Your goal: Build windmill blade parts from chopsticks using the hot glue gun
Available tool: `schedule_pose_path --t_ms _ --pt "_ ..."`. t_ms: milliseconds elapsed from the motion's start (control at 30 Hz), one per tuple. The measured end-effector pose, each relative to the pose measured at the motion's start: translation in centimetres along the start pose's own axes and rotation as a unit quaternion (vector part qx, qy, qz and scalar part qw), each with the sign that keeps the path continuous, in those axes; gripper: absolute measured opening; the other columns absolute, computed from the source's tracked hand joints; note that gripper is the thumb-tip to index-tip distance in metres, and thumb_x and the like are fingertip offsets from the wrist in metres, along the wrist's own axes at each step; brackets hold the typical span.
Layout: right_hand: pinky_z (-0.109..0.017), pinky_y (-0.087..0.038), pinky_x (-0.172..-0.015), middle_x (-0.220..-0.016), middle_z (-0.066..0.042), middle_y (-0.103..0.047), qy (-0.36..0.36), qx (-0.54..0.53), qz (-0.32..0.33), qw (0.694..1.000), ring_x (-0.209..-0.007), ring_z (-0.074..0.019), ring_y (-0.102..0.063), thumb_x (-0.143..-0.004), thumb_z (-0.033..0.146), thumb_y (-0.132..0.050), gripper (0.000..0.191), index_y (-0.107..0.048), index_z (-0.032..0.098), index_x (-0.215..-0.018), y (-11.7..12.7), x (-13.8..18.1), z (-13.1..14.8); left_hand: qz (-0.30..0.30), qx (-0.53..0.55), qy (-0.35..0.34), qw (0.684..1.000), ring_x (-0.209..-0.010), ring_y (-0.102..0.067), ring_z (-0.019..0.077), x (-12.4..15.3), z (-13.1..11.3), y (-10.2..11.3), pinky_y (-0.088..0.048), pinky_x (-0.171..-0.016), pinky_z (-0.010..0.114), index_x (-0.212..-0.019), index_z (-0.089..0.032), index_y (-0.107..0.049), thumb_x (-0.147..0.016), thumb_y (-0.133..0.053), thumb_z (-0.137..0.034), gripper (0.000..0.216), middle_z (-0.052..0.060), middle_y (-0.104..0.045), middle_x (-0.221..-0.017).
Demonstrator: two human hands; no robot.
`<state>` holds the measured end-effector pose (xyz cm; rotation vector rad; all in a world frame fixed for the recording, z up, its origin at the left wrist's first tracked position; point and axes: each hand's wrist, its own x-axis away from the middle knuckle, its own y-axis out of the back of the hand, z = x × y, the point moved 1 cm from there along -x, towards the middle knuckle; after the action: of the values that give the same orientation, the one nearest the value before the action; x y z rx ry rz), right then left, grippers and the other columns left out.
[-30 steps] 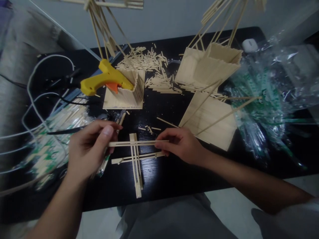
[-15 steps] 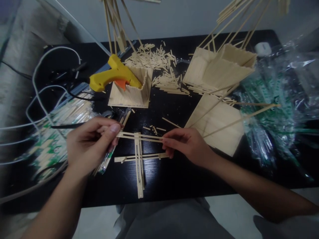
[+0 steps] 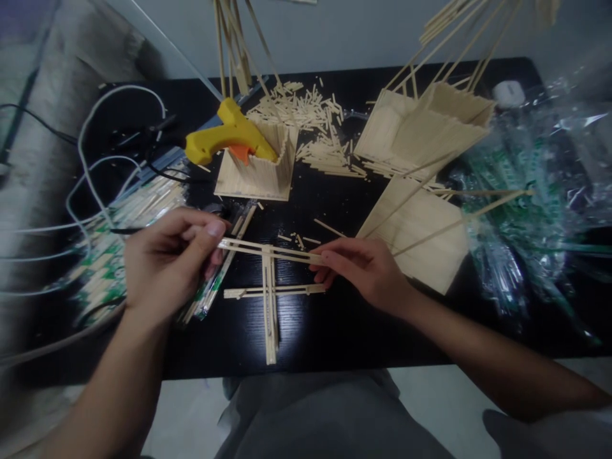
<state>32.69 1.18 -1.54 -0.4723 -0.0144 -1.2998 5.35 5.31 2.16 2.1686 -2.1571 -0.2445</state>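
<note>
The stick strip (image 3: 292, 254) has shifted to the far tip of the stick cross (image 3: 266, 291), so it now spans that end aslant (contact unclear); left of the cross the left hand (image 3: 167, 261) pinches one end, right of it the right hand (image 3: 370, 271) grips the other

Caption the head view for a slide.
Left hand and right hand hold a slotted stick frame over two crossed frames; behind, a yellow hot-glue gun rests in a stick-walled box.

Bare fingers (image 3: 342, 264), bare forearms (image 3: 471, 341), grey right sleeve (image 3: 568, 433), grey cloth (image 3: 329, 417) over the lap
</note>
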Motion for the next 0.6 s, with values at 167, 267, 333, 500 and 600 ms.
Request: schedule_pose_path --t_ms 167,267,333,500,600 --pt "-0.021 -0.059 -0.05 -0.071 -0.001 -0.075 -0.004 0.025 0.025 0.999 -0.056 -0.0111 -0.068 -0.079 0.035 -0.097 0.026 -0.081 0.015 -0.085 -0.3 0.2 0.4 -0.019 -0.023 0.008 1.0 -0.041 -0.054 0.0061 2.3 -0.5 0.4 -0.04 -0.038 0.016 -0.088 -0.019 -0.082 -0.09 -0.087 -0.035 0.017 -0.002 -0.065 -0.056" --pt "-0.023 -0.061 -0.052 -0.075 -0.002 -0.077 -0.002 0.034 0.062 0.997 -0.058 -0.0117 -0.069 -0.083 0.038 -0.093 0.027 -0.082 0.015 -0.09 -0.4 0.3 0.6 -0.035 -0.021 0.016 0.999 -0.04 -0.054 0.0059 3.8 -0.4 0.9 -0.041 -0.038 0.015 -0.089 -0.019 -0.081 -0.089 -0.088 -0.038 0.02 -0.003 -0.065 -0.056" --pt "-0.024 -0.062 -0.054 -0.078 -0.004 -0.079 0.01 0.046 0.086 0.995 -0.06 -0.0123 -0.071 -0.088 0.038 -0.089 0.026 -0.083 0.014 -0.095 -0.3 0.4 0.6 -0.045 -0.01 0.029 0.999 -0.039 -0.054 0.0059 4.6 -0.1 1.2 -0.042 -0.038 0.015 -0.089 -0.019 -0.081 -0.088 -0.089 -0.039 0.022 -0.003 -0.065 -0.055" --pt "-0.023 -0.06 -0.057 -0.08 -0.006 -0.08 0.078 0.117 0.101 0.985 -0.062 -0.0119 -0.071 -0.096 0.03 -0.078 0.02 -0.082 0.012 -0.104 -0.2 1.0 0.3 -0.052 -0.002 0.066 0.996 -0.041 -0.054 0.0069 6.4 0.7 1.7 -0.043 -0.039 0.016 -0.088 -0.019 -0.079 -0.088 -0.088 -0.043 0.026 -0.004 -0.065 -0.055" --pt "-0.022 -0.059 -0.059 -0.077 -0.004 -0.078 0.122 0.153 0.098 0.976 -0.063 -0.0114 -0.071 -0.098 0.025 -0.073 0.016 -0.081 0.012 -0.103 -0.1 1.0 0.1 -0.062 0.005 0.071 0.996 -0.041 -0.055 0.0078 7.1 1.0 1.9 -0.043 -0.038 0.017 -0.088 -0.019 -0.078 -0.088 -0.088 -0.043 0.027 -0.004 -0.064 -0.055"
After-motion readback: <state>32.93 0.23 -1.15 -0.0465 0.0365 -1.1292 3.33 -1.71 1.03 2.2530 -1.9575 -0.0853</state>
